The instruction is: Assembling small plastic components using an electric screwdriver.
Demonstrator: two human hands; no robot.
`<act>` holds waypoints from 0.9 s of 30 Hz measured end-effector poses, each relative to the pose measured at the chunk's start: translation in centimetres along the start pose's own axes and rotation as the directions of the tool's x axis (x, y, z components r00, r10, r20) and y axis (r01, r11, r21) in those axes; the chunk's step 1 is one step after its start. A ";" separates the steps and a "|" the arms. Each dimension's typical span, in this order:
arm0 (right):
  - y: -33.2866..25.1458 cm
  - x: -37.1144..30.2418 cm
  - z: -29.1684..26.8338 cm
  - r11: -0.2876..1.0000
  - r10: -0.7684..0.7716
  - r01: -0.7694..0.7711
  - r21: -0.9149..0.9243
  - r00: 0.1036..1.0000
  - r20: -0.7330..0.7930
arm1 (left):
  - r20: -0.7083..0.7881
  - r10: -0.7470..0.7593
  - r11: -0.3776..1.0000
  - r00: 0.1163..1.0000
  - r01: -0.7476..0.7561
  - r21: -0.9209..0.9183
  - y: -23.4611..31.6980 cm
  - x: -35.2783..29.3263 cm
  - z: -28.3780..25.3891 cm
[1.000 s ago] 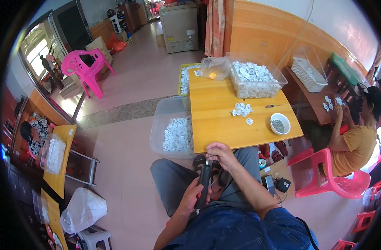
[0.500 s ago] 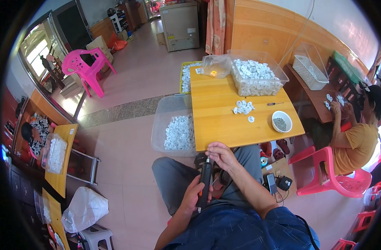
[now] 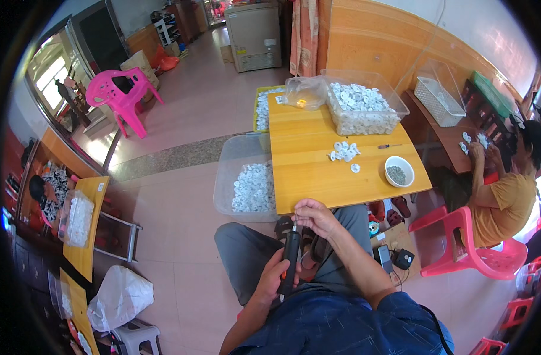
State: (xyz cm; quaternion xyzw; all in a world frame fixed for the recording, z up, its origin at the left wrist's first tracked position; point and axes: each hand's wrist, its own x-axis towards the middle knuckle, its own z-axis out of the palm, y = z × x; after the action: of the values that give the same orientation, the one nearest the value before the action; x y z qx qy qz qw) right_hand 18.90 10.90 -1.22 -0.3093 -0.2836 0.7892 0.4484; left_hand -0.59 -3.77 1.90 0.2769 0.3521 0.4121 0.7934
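My left hand (image 3: 274, 275) is wrapped round a black electric screwdriver (image 3: 290, 257), held upright over my lap with its tip toward the table. At that tip, my right hand (image 3: 313, 216) pinches with thumb and finger; any small piece between them is too small to make out. Just beyond is the front edge of the yellow wooden table (image 3: 317, 183). On it lie a small heap of white plastic discs (image 3: 343, 152) and one loose white disc (image 3: 355, 168). To their right stands a white bowl (image 3: 400, 172) of small grey metal pieces. Behind it rests a thin hand screwdriver (image 3: 390, 146).
A clear bin (image 3: 365, 121) full of white parts and a plastic bag (image 3: 306, 93) stand at the table's back. Left of the table, another clear bin (image 3: 226, 195) holds more parts. A co-worker (image 3: 501, 195) sits at right on a pink chair (image 3: 451, 242).
The view has shifted very slightly. Both hands keep their hold at the electric screwdriver, and the things on the table stay in place.
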 end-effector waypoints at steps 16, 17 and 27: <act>-2.5 0.2 -1.6 0.963 -0.146 0.142 -0.229 0.989 -0.001 | -0.007 0.043 0.999 0.999 -0.043 0.011 0.2 0.1 0.1; -3.3 0.4 -2.4 0.929 -0.237 0.220 -0.298 0.971 -0.021 | -0.002 0.052 0.999 0.999 -0.052 0.002 0.1 0.0 -0.1; -10.2 0.8 -11.1 -0.213 -0.876 -0.112 -0.971 0.462 0.139 | -0.004 0.037 0.998 0.999 -0.036 0.052 -0.3 0.5 0.1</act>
State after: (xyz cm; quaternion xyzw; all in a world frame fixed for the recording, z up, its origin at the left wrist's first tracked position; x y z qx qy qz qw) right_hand 32.25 17.92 -1.24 -0.6448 -0.6387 -0.0678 0.4144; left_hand -0.19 -3.51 1.55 0.3028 0.3595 0.4180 0.7774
